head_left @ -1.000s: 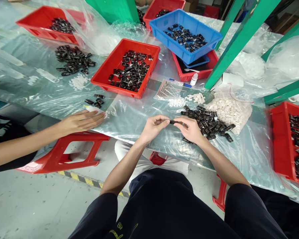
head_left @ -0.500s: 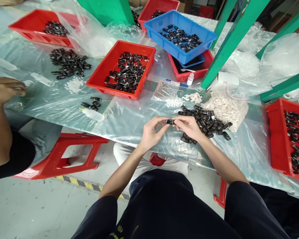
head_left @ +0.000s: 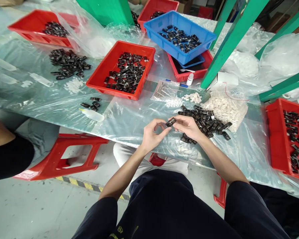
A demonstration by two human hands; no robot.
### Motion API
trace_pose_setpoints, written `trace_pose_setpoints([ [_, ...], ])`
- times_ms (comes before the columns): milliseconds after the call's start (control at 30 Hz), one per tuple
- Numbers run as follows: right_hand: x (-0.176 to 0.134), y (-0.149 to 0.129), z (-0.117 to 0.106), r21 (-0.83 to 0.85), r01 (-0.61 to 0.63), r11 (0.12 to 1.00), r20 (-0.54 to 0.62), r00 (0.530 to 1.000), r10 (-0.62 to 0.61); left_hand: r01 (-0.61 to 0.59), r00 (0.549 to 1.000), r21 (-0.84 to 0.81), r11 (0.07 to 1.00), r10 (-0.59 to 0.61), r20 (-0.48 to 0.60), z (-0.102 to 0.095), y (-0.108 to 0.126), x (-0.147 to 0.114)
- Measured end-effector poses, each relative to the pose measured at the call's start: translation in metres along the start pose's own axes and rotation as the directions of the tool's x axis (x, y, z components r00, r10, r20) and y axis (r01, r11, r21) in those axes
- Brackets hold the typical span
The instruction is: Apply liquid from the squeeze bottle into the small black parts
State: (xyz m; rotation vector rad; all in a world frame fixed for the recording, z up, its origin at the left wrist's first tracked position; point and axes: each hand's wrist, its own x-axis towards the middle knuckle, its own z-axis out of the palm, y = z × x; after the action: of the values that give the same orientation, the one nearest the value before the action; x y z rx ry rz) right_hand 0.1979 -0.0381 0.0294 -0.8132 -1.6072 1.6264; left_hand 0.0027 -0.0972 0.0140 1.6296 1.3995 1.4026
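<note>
The left forearm (head_left: 122,170) slants up between one and two o'clock, the right forearm (head_left: 220,158) between ten and eleven. The left hand (head_left: 151,133) curls toward three; the right hand (head_left: 188,128), pinched, faces nine, near it.

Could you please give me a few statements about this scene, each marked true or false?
1. The right hand holds a black piece in its fingers. True.
2. The other hand rests on the bag of pale pieces. False: the left hand is raised, its fingers curved close to the black piece.
3. A clear bag of pale pieces lies beside the pile of black pieces. True.
4. That pile sits inside a tray. False: it lies on the plastic-covered table.
5. A blue tray holds small black parts. True.
6. The blue tray is the lowest of its stack. False: a red tray is beneath it.
</note>
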Motion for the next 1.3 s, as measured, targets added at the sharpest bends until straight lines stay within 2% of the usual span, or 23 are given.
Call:
trace_pose_setpoints([
  [233, -0.001, 0.005, 0.002, -0.054, 0.029, 0.998, 0.007, 1.0, -0.029, -0.025, 1.0, 0.019, 1.0, 0.025, 0.016, 0.001, 0.001, -0.002],
  [400, -0.002, 0.008, 0.003, -0.128, 0.046, 0.991, -0.064, 0.996, -0.054, 0.003, 1.0, -0.022, 1.0, -0.002, 0.031, 0.002, 0.0, -0.002],
  [533, 0.0, 0.009, 0.005, 0.047, -0.046, 0.998, -0.062, 0.997, 0.048, -0.015, 1.0, -0.056, 0.998, 0.016, 0.009, 0.001, 0.002, -0.002],
  [667, 0.0, 0.006, 0.009, 0.257, -0.15, 0.955, 0.014, 0.988, 0.151, -0.091, 0.996, -0.042, 0.995, 0.09, -0.024, 0.0, 0.006, -0.002],
  [800, 0.0, 0.004, 0.01, 0.311, -0.19, 0.931, 0.049, 0.982, 0.183, -0.108, 0.994, -0.024, 0.994, 0.107, -0.038, 0.001, 0.01, -0.003],
  [967, 0.0, 0.007, 0.009, 0.289, -0.177, 0.941, 0.024, 0.984, 0.178, -0.077, 0.996, -0.015, 0.997, 0.076, -0.037, 0.0, 0.012, -0.003],
  [1100, 0.0, 0.007, 0.009, 0.263, -0.171, 0.95, 0.024, 0.985, 0.171, -0.098, 0.99, 0.009, 0.995, 0.099, -0.098, 0.0, 0.011, -0.003],
  [1300, -0.003, 0.008, 0.011, 0.122, -0.094, 0.988, -0.032, 0.995, 0.098, -0.086, 0.988, 0.051, 0.995, 0.092, -0.127, 0.0, 0.011, -0.005],
])
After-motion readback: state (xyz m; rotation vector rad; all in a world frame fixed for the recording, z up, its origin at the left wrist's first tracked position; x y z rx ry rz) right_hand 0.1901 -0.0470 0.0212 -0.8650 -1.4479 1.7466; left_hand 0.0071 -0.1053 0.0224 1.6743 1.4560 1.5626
